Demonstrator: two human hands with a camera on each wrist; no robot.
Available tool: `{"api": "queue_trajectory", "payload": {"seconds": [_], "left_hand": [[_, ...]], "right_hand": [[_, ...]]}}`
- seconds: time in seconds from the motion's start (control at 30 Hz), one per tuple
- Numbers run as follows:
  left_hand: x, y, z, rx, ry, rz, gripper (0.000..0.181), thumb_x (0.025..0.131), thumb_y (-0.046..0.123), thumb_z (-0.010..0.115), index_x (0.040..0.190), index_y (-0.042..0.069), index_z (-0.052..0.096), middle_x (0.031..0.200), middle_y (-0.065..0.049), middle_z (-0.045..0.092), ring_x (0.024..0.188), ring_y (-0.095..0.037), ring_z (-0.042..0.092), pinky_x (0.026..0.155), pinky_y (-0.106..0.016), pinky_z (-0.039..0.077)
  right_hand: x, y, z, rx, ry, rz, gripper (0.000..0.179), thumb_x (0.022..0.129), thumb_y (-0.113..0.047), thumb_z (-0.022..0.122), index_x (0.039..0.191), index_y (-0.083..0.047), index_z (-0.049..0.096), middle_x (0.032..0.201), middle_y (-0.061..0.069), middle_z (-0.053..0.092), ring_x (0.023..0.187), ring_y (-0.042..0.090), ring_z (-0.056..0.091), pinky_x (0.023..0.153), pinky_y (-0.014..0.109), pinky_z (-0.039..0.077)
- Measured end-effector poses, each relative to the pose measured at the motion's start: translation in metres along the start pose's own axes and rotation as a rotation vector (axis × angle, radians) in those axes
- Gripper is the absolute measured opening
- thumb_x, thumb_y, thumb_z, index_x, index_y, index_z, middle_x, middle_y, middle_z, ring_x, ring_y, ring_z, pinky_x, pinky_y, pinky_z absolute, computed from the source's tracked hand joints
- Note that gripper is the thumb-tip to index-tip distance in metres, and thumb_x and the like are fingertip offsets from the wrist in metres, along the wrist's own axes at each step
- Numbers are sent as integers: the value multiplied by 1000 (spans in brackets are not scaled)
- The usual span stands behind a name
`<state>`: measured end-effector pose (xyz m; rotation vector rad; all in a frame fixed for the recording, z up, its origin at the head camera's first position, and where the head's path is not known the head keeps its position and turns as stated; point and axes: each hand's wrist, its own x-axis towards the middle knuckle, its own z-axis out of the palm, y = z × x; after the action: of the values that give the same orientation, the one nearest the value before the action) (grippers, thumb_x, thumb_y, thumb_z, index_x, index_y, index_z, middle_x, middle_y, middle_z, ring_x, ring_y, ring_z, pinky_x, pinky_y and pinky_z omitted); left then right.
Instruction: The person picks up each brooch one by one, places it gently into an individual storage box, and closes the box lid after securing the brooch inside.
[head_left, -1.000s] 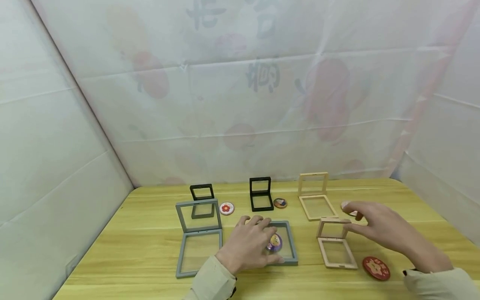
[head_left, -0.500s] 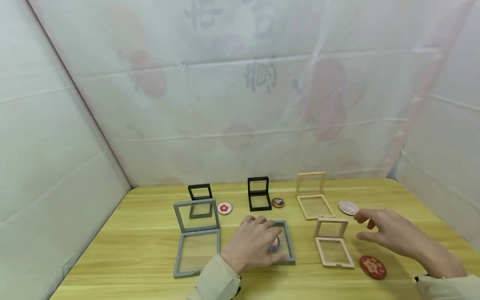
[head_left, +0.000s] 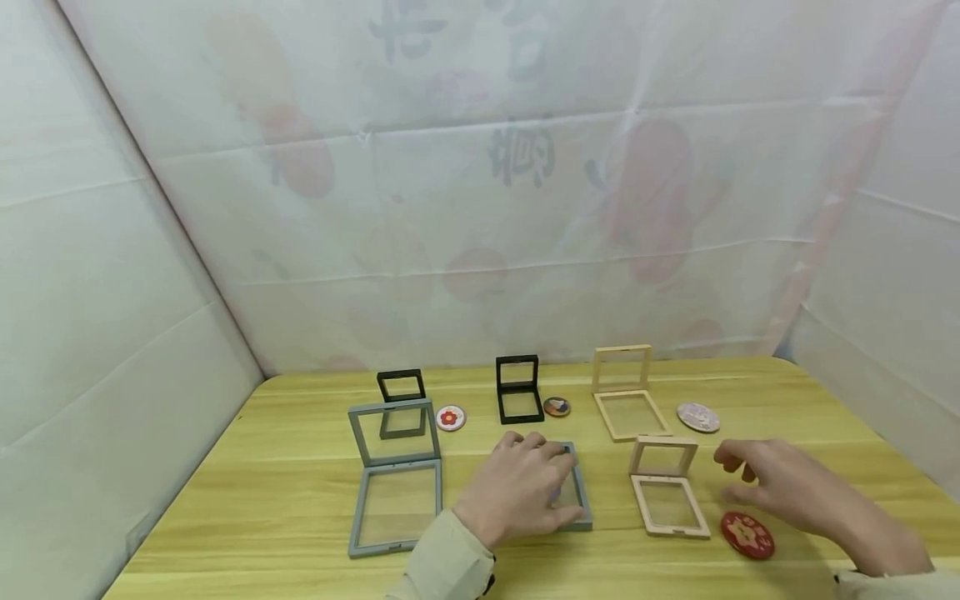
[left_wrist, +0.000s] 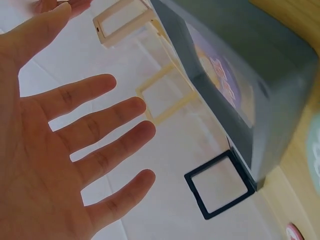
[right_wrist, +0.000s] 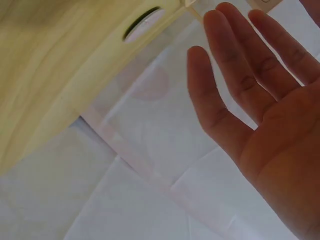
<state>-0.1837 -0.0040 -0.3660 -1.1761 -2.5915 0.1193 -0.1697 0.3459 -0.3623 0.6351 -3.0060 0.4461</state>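
Observation:
My left hand (head_left: 517, 487) hovers over a blue-grey display frame (head_left: 582, 492) lying flat, largely covering it. In the left wrist view its fingers are spread and apart from that frame (left_wrist: 280, 90), which holds a purple round badge (left_wrist: 215, 67). My right hand (head_left: 795, 492) hangs in the air, fingers loosely bent and holding nothing. Just in front of it lies a red round badge (head_left: 748, 535) with a gold pattern. To its left stands a small beige display frame (head_left: 678, 532), lid raised. The right wrist view shows the right hand (right_wrist: 265, 110) touching nothing.
Another blue-grey frame (head_left: 358, 508) stands unfolded at left. Two black frames (head_left: 401, 435) (head_left: 523, 419) and a yellowish frame (head_left: 660, 408) stand unfolded behind. Beside them lie a red-flower badge (head_left: 451, 417), a dark multicolored badge (head_left: 557, 407) and a pale badge (head_left: 698, 417).
My right hand has drawn away from the small beige frame, rightward and then nearer, uncovering the pale badge. My left hand has shifted slightly right, hiding more of the purple badge.

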Motion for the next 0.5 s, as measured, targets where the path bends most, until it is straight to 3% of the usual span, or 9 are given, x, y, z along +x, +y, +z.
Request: {"api": "queue_trajectory", "payload": {"seconds": [0.2,0.33,0.5], "left_hand": [[4,6,3,7,-11,15,55,93,67,59,127,25,69,128,7,66,114,-14,61,96,-38,50],[5,8,5,1,-11,23,54,93,66,59,127,25,69,128,6,66,114,-14,61,96,-38,50],[8,10,6,15,-17,42,52,94,66,59,126,26,69,124,8,67,113,-13,61,96,-37,50]], "right_hand": [[-3,6,6,21,-43,1,28,80,-20,85,97,-5,68,94,6,70,73,13,61,62,30,53],[-5,9,9,24,-64,-12,24,81,-18,84,94,-5,68,92,4,69,77,19,63,62,32,53],[-8,10,13,39,-113,44,28,78,-15,84,98,-3,68,92,4,66,80,23,62,63,35,52]]}}
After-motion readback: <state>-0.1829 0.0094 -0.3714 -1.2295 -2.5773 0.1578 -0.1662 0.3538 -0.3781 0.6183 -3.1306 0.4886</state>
